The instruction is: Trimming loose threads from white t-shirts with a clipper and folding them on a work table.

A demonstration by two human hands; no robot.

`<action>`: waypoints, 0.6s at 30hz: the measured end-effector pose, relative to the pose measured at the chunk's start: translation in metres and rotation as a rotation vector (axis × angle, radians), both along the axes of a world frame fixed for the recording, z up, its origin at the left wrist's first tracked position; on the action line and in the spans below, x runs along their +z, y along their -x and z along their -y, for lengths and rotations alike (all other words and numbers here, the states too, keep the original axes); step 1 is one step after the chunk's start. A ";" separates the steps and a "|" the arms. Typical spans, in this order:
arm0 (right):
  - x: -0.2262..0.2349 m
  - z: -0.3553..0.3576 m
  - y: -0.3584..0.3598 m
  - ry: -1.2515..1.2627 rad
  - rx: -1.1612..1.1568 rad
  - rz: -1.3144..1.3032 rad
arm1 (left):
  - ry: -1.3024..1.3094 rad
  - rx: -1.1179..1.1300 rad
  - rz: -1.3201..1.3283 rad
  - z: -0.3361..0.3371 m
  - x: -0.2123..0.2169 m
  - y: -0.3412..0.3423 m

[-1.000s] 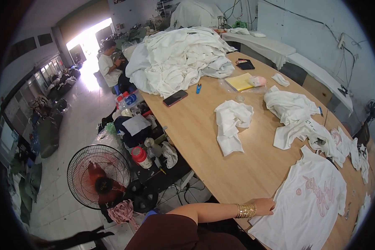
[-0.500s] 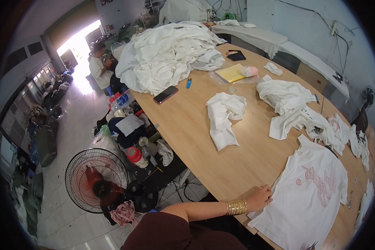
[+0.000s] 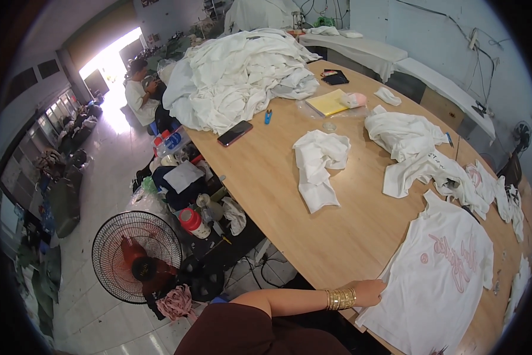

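Observation:
A white T-shirt [image 3: 417, 290] with pink lettering lies spread flat at the table's near right edge. My left hand [image 3: 370, 293], with gold bangles [image 3: 340, 299] on its wrist, is closed at the shirt's left edge; its fingertips are hidden under or behind the cloth. My right hand does not show. Thin dark tips of a tool [image 3: 439, 351] poke in at the bottom edge over the shirt; their kind is too cut off to tell. Farther up the table lies a crumpled white cloth piece [image 3: 319, 168], with bunched white garments [image 3: 411, 142] to its right.
A big heap of white garments [image 3: 242, 77] covers the table's far end. Near it are a phone [image 3: 235, 134], blue thread snips [image 3: 268, 116] and a yellow packet [image 3: 326, 104]. A standing fan [image 3: 137, 257] and a cluttered shelf [image 3: 186, 177] flank the table's left side. A seated person [image 3: 139, 94] is beyond.
My left hand has shifted slightly down and its fingers have curled from lying on the shirt to closing at its edge. The shirt's lower left edge has moved slightly right.

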State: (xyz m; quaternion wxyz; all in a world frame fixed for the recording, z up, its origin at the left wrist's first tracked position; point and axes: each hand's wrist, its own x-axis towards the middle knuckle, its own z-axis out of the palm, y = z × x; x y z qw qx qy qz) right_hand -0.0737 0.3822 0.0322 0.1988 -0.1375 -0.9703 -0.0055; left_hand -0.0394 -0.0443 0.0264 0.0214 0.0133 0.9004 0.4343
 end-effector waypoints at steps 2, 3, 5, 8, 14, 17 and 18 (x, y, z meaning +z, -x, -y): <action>-0.004 0.003 0.006 0.004 0.066 -0.094 | -0.052 0.019 0.101 0.014 0.005 -0.008; -0.012 -0.002 0.014 0.004 0.086 -0.088 | -0.054 0.039 0.107 0.021 0.008 -0.013; -0.029 -0.013 0.033 0.130 0.129 -0.168 | -0.261 0.102 0.224 0.036 0.034 -0.028; 0.006 -0.021 -0.011 0.175 -0.081 -0.125 | -0.221 -0.115 0.189 0.005 0.037 -0.016; 0.000 -0.018 0.030 0.158 -0.126 0.008 | -0.220 -0.070 0.060 0.025 0.031 -0.004; 0.007 -0.040 0.018 0.361 -0.077 0.110 | -0.282 -0.031 0.094 0.025 0.033 0.007; 0.006 -0.043 0.014 0.362 -0.088 0.110 | -0.281 -0.042 0.097 0.021 0.024 0.007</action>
